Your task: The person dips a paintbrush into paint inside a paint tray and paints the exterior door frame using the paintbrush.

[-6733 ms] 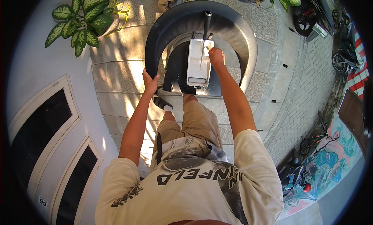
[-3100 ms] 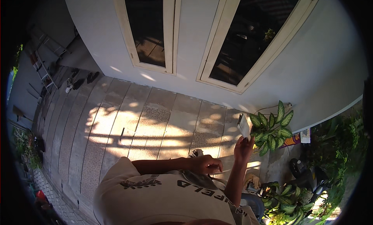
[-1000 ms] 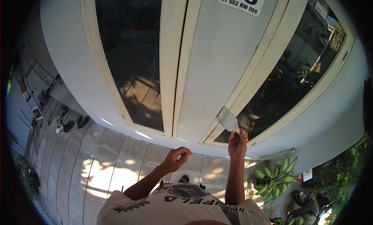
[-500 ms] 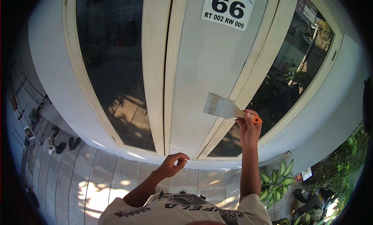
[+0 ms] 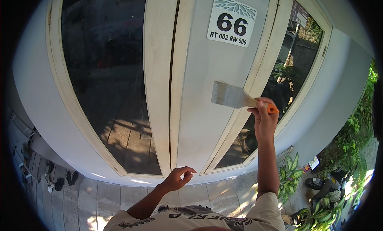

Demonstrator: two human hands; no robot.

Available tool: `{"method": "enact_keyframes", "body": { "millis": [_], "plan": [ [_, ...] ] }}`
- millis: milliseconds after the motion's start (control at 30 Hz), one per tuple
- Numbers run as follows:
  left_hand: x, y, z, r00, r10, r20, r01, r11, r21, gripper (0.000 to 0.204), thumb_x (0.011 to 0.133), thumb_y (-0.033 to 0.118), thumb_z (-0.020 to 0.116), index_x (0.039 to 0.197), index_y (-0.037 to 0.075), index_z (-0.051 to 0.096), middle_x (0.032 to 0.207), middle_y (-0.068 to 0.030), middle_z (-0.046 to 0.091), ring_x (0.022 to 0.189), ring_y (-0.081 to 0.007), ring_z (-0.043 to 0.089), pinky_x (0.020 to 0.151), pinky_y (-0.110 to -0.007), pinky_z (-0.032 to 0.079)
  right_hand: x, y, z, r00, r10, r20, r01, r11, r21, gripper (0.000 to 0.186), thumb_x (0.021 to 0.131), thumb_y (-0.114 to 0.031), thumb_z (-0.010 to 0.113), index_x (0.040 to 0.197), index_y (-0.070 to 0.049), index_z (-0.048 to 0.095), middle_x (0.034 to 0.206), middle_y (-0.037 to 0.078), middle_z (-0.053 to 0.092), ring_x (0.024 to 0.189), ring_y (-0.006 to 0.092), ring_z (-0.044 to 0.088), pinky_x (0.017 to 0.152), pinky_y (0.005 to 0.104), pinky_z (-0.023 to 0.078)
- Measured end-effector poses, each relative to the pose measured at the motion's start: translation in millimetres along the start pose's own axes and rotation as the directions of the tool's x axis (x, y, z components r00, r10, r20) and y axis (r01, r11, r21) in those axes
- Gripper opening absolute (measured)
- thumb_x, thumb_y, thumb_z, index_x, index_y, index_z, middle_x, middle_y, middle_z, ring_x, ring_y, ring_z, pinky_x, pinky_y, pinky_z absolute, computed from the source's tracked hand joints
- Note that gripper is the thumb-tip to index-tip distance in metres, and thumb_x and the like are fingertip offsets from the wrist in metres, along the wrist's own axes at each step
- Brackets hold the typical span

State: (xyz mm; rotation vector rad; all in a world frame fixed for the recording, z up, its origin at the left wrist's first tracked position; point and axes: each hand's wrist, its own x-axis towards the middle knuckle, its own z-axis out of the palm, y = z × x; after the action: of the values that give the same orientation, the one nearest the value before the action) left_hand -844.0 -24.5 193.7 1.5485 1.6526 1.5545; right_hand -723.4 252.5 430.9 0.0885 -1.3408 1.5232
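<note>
The right hand [image 5: 265, 117] pinches the paint brush [image 5: 233, 95] between thumb and fingers by its handle, the orange end poking out to the right. The brush lies nearly flat with bristles pointing left, in front of the grey wall [image 5: 211, 63]; whether they touch it I cannot tell. The left hand [image 5: 177, 179] hangs near and lower, holding nothing, its fingers loosely curled toward the thumb.

The cream window frame [image 5: 269, 57] runs right behind the brush handle, so a stroke swung too far right could smear it or the dark window glass [image 5: 285, 91]. If the pale-coated bristles are wet, which I cannot judge, drips could land on the paving [image 5: 85, 195]. A loose pinch could also let the broad head twist. Reaching upward without care could mark the white sign [image 5: 232, 21].

That sign carries a leaf pattern, big dark digits and a smaller line of letters and numbers, all sharp enough to read. The shirt [image 5: 191, 221] at the near edge has large dark lettering, partly folded away. At far right, above the leafy plant [image 5: 289, 177], a pale card [image 5: 314, 163] has print too small to read
</note>
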Motion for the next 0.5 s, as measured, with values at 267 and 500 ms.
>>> {"method": "enact_keyframes", "body": {
  "millis": [267,500],
  "plan": [
    [-4,-4,-16,0.999,0.046,0.016,-0.046,0.999,-0.001,0.015,0.093,0.002,0.062,0.107,0.002,0.066,0.086,-0.0069,0.068,0.073,-0.0137,0.059,0.07,-0.029,0.049,28,-62,63,0.898,-0.355,0.26,0.433,0.817,-0.38,0.014,0.092,-0.003,0.069,0.102,0.006,0.067,0.101,0.015,0.068,0.089,0.0188,0.068,0.078,0.0344,0.061],
    [-8,2,-19,0.998,0.068,0.005,-0.068,0.998,0.006,0.019,0.093,0.005,0.061,0.112,0.004,0.066,0.082,-0.0058,0.064,0.072,-0.0133,0.057,0.07,-0.028,0.049,15,-71,85,0.723,-0.45,0.524,0.691,0.491,-0.531,0.02,0.082,0.001,0.078,0.101,0.0,0.07,0.098,0.012,0.07,0.084,0.0152,0.068,0.071,0.027,0.054]
  ]
}}
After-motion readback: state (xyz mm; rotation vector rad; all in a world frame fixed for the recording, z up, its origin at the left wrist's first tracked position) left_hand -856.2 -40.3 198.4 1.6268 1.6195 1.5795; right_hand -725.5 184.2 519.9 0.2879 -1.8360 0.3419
